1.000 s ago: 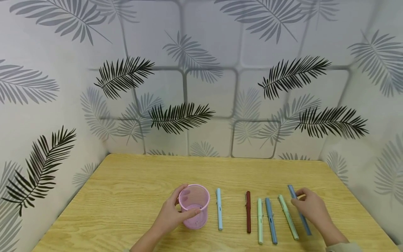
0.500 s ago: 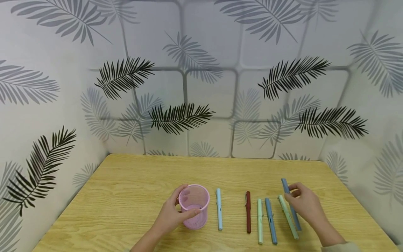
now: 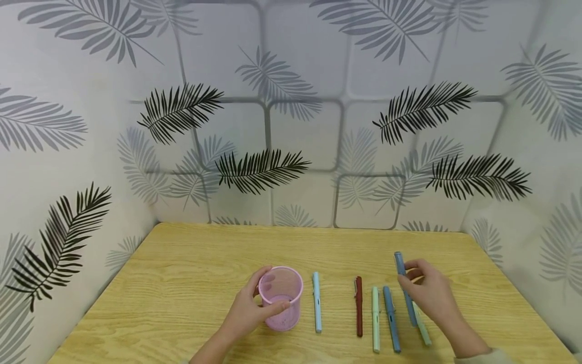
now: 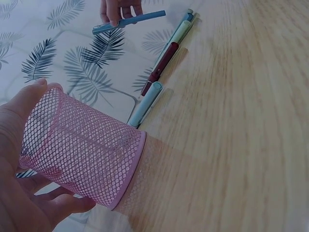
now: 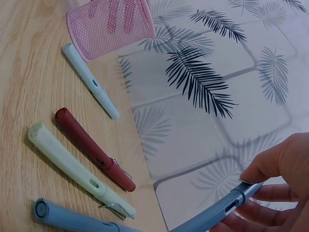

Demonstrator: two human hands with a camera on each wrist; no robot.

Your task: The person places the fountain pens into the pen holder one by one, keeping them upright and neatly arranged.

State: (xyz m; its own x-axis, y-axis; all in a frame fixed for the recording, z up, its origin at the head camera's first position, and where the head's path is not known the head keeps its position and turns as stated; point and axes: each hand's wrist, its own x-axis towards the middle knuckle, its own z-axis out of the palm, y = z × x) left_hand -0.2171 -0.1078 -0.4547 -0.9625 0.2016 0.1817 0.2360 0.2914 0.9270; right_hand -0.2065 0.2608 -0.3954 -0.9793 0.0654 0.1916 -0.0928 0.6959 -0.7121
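My left hand (image 3: 245, 311) grips a pink mesh pen cup (image 3: 283, 321) that stands upright on the table, thumb on the near side and fingers around the far side. Between thumb and fingers, my right hand (image 3: 434, 296) pinches a blue fountain pen (image 3: 402, 283), raised above the table and tilted. That pen partly covers a light green pen (image 3: 423, 326) lying below it. The right wrist view shows the thumb on the held pen's clip end (image 5: 246, 188). In the left wrist view, the raised pen (image 4: 128, 21) appears beyond the pens on the table.
In a row between the hands lie a light blue pen (image 3: 317, 303), a dark red pen (image 3: 358, 308), another light green pen (image 3: 375, 321) and another blue pen (image 3: 392, 321). The wooden table (image 3: 191, 268) meets a leaf-patterned wall (image 3: 304, 141) at its back edge.
My right hand has lifted the blue pen and carried it left, over the nearby light green pen. The left hand and the pen cup have stayed in place.
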